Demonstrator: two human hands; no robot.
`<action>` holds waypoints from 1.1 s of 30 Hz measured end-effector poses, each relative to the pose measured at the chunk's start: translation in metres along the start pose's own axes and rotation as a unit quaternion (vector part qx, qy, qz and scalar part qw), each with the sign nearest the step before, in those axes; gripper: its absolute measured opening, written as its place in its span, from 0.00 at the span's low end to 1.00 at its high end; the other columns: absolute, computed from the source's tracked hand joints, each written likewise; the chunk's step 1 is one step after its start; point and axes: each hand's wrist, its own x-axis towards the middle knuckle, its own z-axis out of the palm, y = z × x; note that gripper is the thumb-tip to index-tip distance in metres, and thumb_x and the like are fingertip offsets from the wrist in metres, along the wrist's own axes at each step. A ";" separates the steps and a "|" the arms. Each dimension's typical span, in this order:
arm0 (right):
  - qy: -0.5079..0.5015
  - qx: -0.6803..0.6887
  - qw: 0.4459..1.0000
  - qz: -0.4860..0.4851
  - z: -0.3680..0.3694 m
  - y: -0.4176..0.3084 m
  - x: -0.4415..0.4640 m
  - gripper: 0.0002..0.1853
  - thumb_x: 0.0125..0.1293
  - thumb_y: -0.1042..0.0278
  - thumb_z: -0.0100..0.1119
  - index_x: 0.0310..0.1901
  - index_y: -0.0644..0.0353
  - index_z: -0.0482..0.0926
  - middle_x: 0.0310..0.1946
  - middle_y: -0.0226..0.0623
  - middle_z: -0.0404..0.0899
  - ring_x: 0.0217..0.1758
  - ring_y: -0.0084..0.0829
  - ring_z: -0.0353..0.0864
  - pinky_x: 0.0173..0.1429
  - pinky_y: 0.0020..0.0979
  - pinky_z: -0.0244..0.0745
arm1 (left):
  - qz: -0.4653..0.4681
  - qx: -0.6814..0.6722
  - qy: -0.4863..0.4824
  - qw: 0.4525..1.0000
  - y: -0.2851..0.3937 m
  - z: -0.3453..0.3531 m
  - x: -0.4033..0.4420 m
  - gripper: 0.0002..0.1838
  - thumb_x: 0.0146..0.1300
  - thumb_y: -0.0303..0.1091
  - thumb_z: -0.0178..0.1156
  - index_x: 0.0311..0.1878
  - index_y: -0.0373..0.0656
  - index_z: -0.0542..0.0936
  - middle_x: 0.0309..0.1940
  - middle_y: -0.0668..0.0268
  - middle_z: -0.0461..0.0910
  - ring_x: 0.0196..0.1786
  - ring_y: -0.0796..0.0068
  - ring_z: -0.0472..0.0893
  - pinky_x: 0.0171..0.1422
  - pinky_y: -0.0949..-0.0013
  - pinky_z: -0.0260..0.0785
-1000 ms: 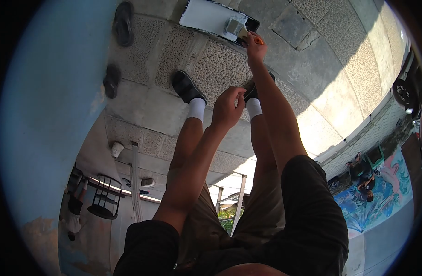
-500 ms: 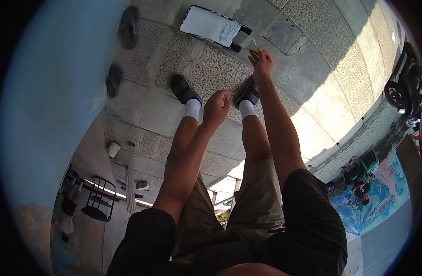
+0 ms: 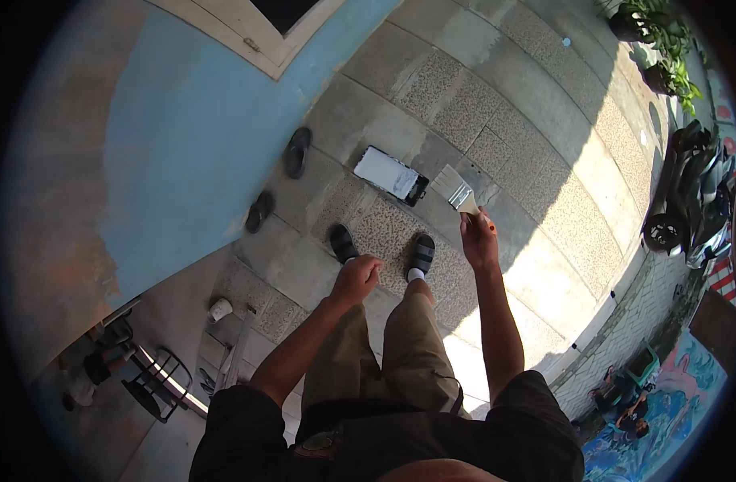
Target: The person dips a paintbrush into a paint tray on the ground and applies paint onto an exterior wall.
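Note:
My right hand (image 3: 480, 238) is closed around the handle of a wide flat paintbrush (image 3: 458, 191), its pale bristles pointing up and left. The brush is apart from a black paint tray (image 3: 417, 193), just to the right of the tray's end. White paint (image 3: 381, 169) covers most of the tray, which lies on the pavement ahead of my feet. My left hand (image 3: 358, 279) hangs over my left foot with fingers curled in, and nothing shows in it.
A wall partly painted blue (image 3: 175, 136) rises on the left, with a pair of dark sandals (image 3: 297, 153) by its base. Behind me are a white container (image 3: 220, 310) and a metal chair frame (image 3: 161, 381). A motorbike (image 3: 689, 201) and people sitting by a mural (image 3: 693, 377) are at right.
The paintbrush, in my right hand, has come up from the tray's end and away from it. My body has straightened, and the view shows more of the wall.

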 end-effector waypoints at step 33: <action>-0.269 -0.204 0.937 0.088 0.355 0.036 -0.246 0.16 0.78 0.59 0.60 0.60 0.59 0.78 0.55 0.39 0.84 0.55 0.33 0.86 0.60 0.30 0.84 | -0.017 0.003 0.540 0.841 0.249 -0.155 -0.413 0.08 0.71 0.22 0.59 0.50 0.39 0.83 0.45 0.62 0.87 0.49 0.69 0.86 0.53 0.66 0.76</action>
